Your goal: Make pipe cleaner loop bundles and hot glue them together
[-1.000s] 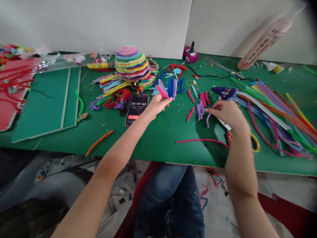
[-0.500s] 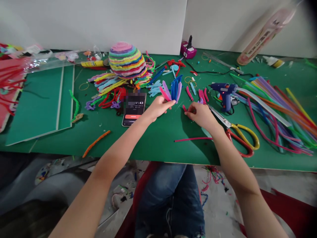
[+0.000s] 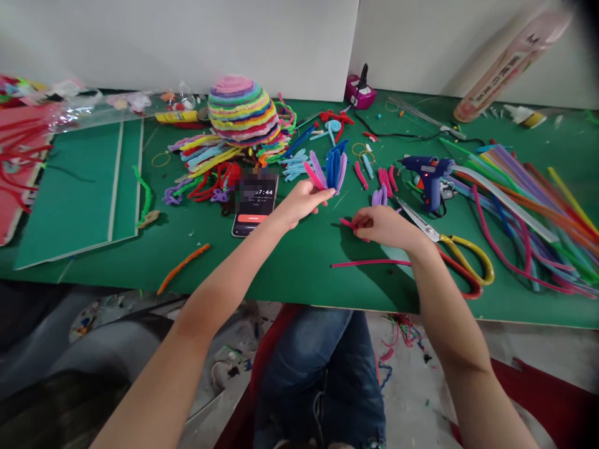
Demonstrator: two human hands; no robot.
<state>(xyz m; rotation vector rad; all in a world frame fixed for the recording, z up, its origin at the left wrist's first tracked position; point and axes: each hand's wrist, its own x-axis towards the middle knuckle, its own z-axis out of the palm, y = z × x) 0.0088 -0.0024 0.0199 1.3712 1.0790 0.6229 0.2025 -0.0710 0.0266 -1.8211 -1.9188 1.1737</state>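
"Which grip comes first?"
"The left hand (image 3: 304, 202): thumb and fingers pinched together on the base of a fan of fuzzy strips (image 3: 333, 168), pink, purple and blue, tips pointing to the tabletop's (image 3: 290, 274) far edge."

"And the right hand (image 3: 381, 226)?"
"Its fingertips are closed around a short pink piece (image 3: 346, 222) (only the ends show), midway between the near and far edges. Just beyond that hand lie short purple pieces (image 3: 379, 197)."

"What is close by?"
"Between the right hand and the near edge, a long pink strip (image 3: 362, 264), partly behind the forearm. To the right, scissors (image 3: 435, 236) with one yellow and one red handle; beyond them, a blue glue gun (image 3: 430, 171)."

"Farther out?"
"Left of the fan, a phone (image 3: 255, 202) showing a timer, and past it, nearer the far edge, a striped dome (image 3: 241, 112) of coiled strips. An orange strip (image 3: 183, 268) lies by the near edge, on the left. Toward the right end, long strips (image 3: 528, 206) in many colours spread out."
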